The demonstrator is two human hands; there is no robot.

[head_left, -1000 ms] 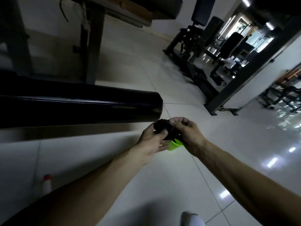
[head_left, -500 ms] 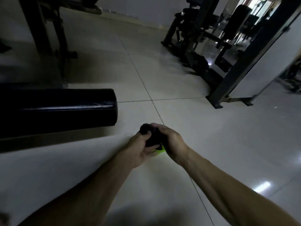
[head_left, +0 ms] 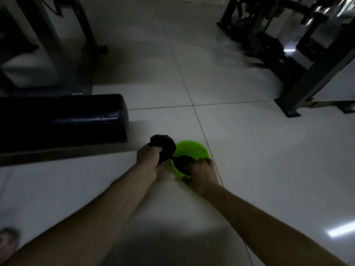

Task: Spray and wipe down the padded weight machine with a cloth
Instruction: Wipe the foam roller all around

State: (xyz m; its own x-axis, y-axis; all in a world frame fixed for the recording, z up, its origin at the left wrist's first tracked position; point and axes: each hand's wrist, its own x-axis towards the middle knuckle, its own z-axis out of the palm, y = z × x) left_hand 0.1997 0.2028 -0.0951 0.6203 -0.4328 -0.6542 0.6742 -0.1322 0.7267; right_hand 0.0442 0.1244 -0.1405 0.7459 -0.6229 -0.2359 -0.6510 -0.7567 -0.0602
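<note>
Both my hands hold a dark cloth [head_left: 164,146] twisted over a bright green bucket [head_left: 190,150] that stands on the white tile floor. My left hand [head_left: 148,160] grips the bunched upper end of the cloth. My right hand [head_left: 201,172] grips the lower end, which loops down inside the bucket. The padded bench of the weight machine [head_left: 63,118] is a long black cushion just left of my hands, with a wet sheen along its top.
The machine's dark steel frame and legs [head_left: 63,45] rise behind the pad at upper left. More gym machines [head_left: 284,35] and a slanted black post with a foot plate [head_left: 292,108] stand at upper right. A sandal toe [head_left: 7,244] shows at bottom left.
My view has tilted down and my hands have drawn apart. The cloth is now stretched between them and the green bucket below is plainly exposed.
</note>
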